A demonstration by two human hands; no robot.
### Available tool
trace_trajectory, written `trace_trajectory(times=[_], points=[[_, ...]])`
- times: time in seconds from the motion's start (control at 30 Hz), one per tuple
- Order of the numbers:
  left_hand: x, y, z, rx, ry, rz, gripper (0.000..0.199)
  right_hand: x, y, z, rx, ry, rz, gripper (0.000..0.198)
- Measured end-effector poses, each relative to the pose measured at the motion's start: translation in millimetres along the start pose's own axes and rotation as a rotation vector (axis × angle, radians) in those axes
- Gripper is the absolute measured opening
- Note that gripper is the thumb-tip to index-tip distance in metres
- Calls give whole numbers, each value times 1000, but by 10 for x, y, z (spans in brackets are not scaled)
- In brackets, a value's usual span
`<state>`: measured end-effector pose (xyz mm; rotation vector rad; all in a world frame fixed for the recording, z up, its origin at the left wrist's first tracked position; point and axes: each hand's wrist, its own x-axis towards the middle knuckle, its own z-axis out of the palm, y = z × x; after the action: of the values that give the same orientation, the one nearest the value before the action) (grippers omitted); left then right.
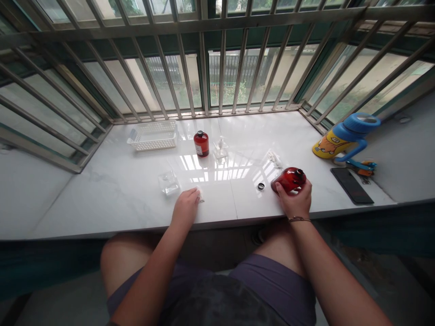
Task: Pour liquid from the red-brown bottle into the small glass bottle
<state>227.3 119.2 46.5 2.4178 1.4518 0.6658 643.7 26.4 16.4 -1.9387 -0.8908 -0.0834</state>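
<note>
A red see-through bottle [292, 178] leans in my right hand [296, 198], its uncapped neck pointing up and right. The fingers and thumb wrap round its lower side, near the counter's front edge. Left of it a small black cap [260, 186] lies on the counter. My left hand [186, 205] presses a crumpled white tissue [200, 195] onto the surface, fingers closed together. Beyond that hand sits a clear square glass container [169, 183]. A second red bottle [201, 145], upright with a dark cap and a label, stands farther back beside another clear glass piece [220, 149].
A white perforated basket [153, 136] is at the back left. Another crumpled tissue [273, 159] lies behind the held bottle. On the right are a blue-and-yellow water bottle [340, 138], a black phone [351, 185] and keys [366, 168]. Metal bars [222, 72] line the window behind the white counter [112, 181].
</note>
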Motion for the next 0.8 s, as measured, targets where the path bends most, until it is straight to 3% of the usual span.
trace_trajectory(times=[0.4, 0.8], points=[[299, 554, 397, -88, -115, 164, 31, 4, -39, -16, 17, -13, 23, 106], [704, 1146, 790, -217, -310, 386, 36, 11, -31, -4, 33, -20, 22, 106]])
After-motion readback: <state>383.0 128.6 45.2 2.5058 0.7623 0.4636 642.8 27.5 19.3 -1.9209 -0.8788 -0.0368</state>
